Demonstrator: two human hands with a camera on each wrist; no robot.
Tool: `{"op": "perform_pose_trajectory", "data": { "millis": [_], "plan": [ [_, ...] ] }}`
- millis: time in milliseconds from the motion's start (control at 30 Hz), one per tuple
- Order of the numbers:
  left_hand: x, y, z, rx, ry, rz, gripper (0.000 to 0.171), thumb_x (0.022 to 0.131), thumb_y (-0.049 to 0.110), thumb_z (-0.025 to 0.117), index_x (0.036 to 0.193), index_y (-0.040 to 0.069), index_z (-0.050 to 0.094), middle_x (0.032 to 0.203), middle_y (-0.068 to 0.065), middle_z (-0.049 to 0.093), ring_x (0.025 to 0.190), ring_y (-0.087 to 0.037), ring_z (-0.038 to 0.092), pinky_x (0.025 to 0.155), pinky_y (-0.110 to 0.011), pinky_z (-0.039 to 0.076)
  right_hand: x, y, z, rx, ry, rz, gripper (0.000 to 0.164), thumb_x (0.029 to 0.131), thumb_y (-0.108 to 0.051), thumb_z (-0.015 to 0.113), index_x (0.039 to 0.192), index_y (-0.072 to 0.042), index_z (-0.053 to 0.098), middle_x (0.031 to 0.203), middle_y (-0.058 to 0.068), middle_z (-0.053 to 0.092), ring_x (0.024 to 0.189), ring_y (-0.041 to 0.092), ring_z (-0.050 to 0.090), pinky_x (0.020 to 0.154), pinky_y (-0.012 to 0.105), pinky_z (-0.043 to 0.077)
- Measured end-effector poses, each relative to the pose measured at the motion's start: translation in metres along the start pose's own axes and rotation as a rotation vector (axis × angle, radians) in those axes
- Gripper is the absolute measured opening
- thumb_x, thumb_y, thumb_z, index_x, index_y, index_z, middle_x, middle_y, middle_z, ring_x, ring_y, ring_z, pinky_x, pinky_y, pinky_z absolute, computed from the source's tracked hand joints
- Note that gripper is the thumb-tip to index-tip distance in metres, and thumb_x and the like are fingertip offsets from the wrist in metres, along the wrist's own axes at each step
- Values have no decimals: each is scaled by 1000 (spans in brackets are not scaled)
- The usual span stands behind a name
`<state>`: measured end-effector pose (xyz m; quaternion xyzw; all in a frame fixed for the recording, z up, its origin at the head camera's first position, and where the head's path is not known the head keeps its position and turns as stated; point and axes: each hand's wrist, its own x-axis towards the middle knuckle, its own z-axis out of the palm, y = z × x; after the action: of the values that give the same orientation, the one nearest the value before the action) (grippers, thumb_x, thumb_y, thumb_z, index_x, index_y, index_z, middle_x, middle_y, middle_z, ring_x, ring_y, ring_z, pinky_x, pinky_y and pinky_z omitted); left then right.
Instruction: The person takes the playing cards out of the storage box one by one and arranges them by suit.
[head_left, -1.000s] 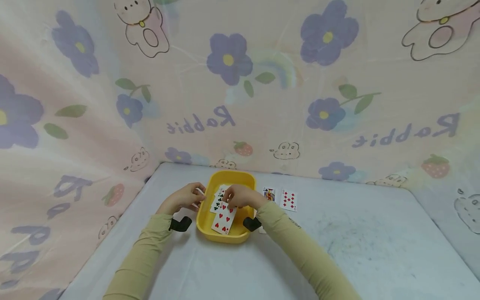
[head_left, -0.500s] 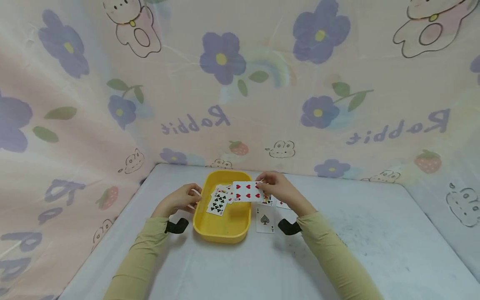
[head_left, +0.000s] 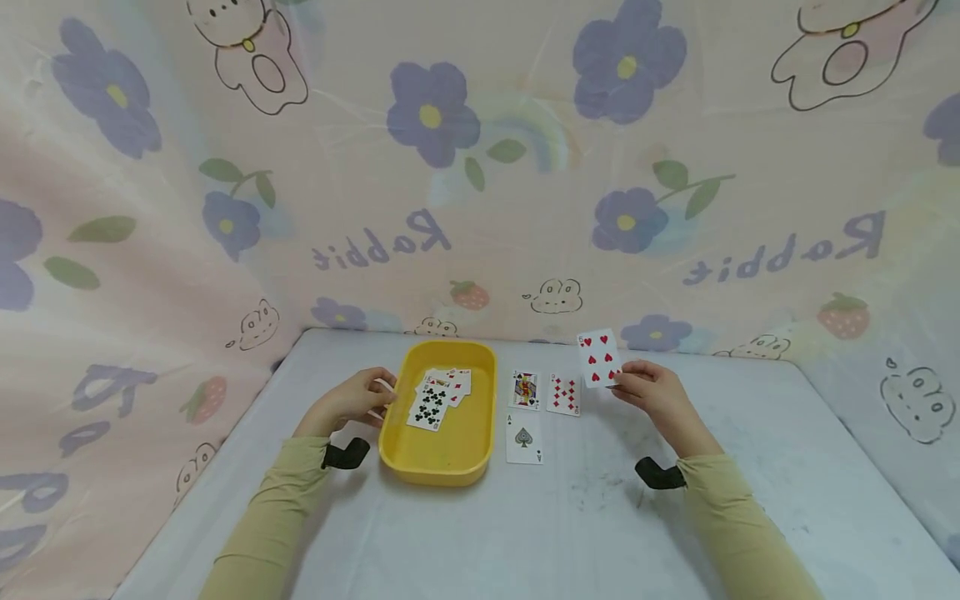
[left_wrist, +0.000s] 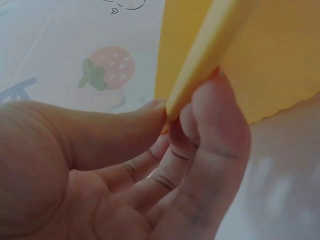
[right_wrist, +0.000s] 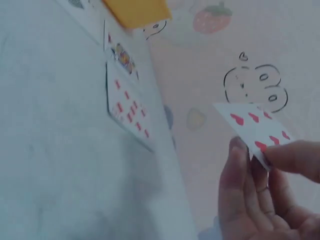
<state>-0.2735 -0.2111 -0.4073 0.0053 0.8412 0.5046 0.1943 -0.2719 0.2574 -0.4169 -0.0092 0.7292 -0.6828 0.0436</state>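
Note:
My right hand [head_left: 656,396] pinches a six of hearts playing card [head_left: 599,360] by its lower right corner, in the air to the right of the laid-out cards. In the right wrist view the thumb and fingers hold that card [right_wrist: 257,127] at its edge. My left hand [head_left: 351,402] pinches the left rim of the yellow tray [head_left: 438,467]; the left wrist view shows thumb and fingertips on the rim [left_wrist: 197,65]. Inside the tray several cards overlap, a club card [head_left: 429,406] on top. Right of the tray lie a face card [head_left: 525,390], a diamond card [head_left: 564,394] and an ace of spades [head_left: 524,438].
The white table [head_left: 570,542] carries dark smudges right of the ace. A patterned cloth wall [head_left: 510,208] rises along the table's back edge, and another stretch stands at the left.
My right hand has lifted the six of hearts out of the tray and carried it right, past the laid-out cards. The left hand keeps its hold on the tray rim.

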Motion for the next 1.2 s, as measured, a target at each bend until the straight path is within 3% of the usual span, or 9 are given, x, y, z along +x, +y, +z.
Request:
{"op": "perform_pose_trajectory", "data": {
  "millis": [233,400,533,767,1200],
  "plan": [
    [1,-1,0,0,3,-3,26,98,6,53,121,-2,46,99,-19,58,74,-21,60,63,-35,58,-8,8,-21,-39,39,134,47,97,-18,57,129,12,38,115,14,51,100,18,63,97,37,46],
    [1,-2,-1,0,3,2,26,98,6,53,121,-2,46,98,-19,58,74,-22,60,63,-35,58,-8,18,-25,15,58,270,47,95,-12,60,130,13,40,98,6,65,88,14,66,86,31,53],
    [0,-1,-1,-1,4,1,26,98,7,53,122,-2,46,100,-20,59,75,-22,60,64,-36,58,-6,26,-24,-6,58,335,43,94,-11,61,126,14,44,88,8,70,79,14,67,74,28,56],
    [-1,0,0,1,9,1,26,98,7,53,121,-2,46,100,-20,59,75,-22,60,65,-36,58,-3,34,-20,-136,28,347,40,95,-14,59,121,14,47,80,6,70,69,12,67,61,24,54],
    [0,-2,-1,-2,1,5,25,98,6,53,121,-1,47,97,-17,60,75,-22,60,64,-36,58,1,36,-17,-203,-1,375,31,94,-12,60,113,11,52,76,8,69,66,14,66,59,24,54]
  ]
}}
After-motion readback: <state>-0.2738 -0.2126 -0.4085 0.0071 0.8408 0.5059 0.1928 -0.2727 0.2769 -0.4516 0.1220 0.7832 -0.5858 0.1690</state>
